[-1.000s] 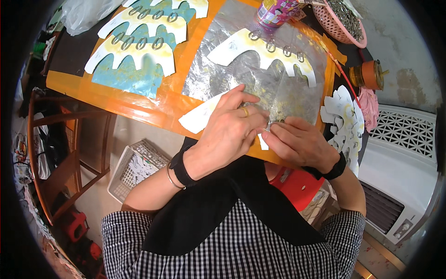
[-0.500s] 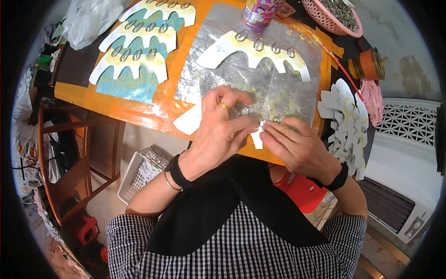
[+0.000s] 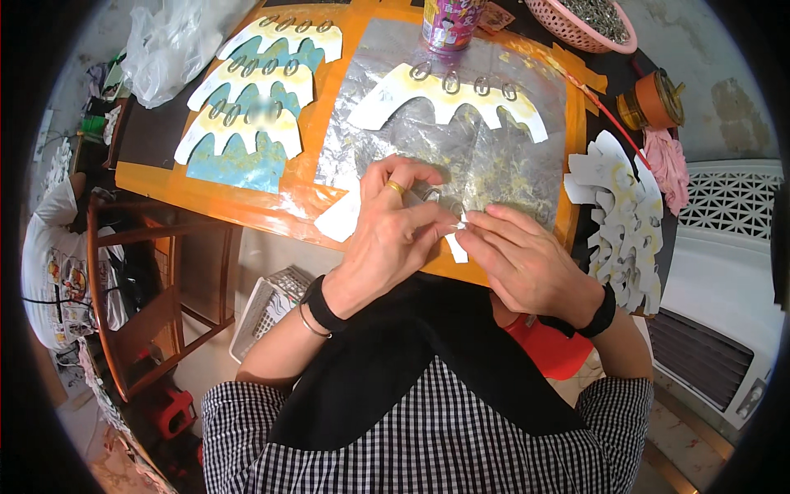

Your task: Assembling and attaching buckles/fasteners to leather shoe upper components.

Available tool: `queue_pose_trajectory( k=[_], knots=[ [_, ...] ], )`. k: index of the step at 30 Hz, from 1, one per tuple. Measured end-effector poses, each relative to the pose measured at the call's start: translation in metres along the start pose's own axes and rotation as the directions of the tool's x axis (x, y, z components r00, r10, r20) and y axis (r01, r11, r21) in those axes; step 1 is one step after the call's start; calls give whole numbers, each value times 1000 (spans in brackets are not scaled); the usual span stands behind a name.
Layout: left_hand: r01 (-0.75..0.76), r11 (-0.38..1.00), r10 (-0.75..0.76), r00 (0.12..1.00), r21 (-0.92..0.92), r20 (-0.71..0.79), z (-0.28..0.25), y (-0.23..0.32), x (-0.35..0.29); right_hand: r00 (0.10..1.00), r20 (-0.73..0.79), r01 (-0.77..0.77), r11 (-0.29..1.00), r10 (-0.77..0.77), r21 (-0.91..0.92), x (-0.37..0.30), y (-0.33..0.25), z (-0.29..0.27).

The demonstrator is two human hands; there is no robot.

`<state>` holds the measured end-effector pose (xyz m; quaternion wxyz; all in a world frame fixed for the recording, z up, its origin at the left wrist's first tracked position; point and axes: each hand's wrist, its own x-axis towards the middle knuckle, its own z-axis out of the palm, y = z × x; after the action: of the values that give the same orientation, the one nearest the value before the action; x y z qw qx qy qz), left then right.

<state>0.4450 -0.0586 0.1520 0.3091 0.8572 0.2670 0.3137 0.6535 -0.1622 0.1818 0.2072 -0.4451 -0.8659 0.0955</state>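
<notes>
At the table's near edge my left hand (image 3: 387,235) and my right hand (image 3: 527,263) meet with fingertips together. Both are closed in a pinch around a tiny pale, shiny bit, too small to name. Beneath them lies a white scalloped card piece (image 3: 337,219); one of its points shows between the hands, and the left hand covers much of it. By the left fingers a metal oval loop is partly seen. Farther off, another scalloped card piece (image 3: 448,97) with oval metal loops along its upper edge rests on a grey plastic sheet (image 3: 395,49) smeared with yellow.
Several card pieces with loops (image 3: 247,136) lie at the left. A stack of scalloped pieces (image 3: 617,214) sits at right, below an orange-brown jar (image 3: 656,100). A purple cup (image 3: 451,25) and pink basket (image 3: 576,20) of metal bits stand at the back. A wooden chair (image 3: 132,239) is left.
The view has shifted slightly. My right fingers have drawn closer together and nearer the left fingertips; my left hand keeps about the same pose over the card.
</notes>
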Motion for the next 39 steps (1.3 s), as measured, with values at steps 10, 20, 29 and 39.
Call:
queue_pose_trajectory(
  k=[10,20,29,39],
  knots=[
    [72,997,-72,997,-9,36,-2,3,2,991,-101,-80,996,85,49,-10,2,16],
    [164,986,-159,979,-29,129,-6,2,7,998,-54,-32,996,37,81,-9,5,4],
    [327,928,-295,938,-177,180,-24,11,10,998,-57,7,1000,-6,23,-13,8,8],
    [86,950,-126,985,299,119,-8,31,15,997,-61,43,999,-45,-30,-16,4,7]
  ],
)
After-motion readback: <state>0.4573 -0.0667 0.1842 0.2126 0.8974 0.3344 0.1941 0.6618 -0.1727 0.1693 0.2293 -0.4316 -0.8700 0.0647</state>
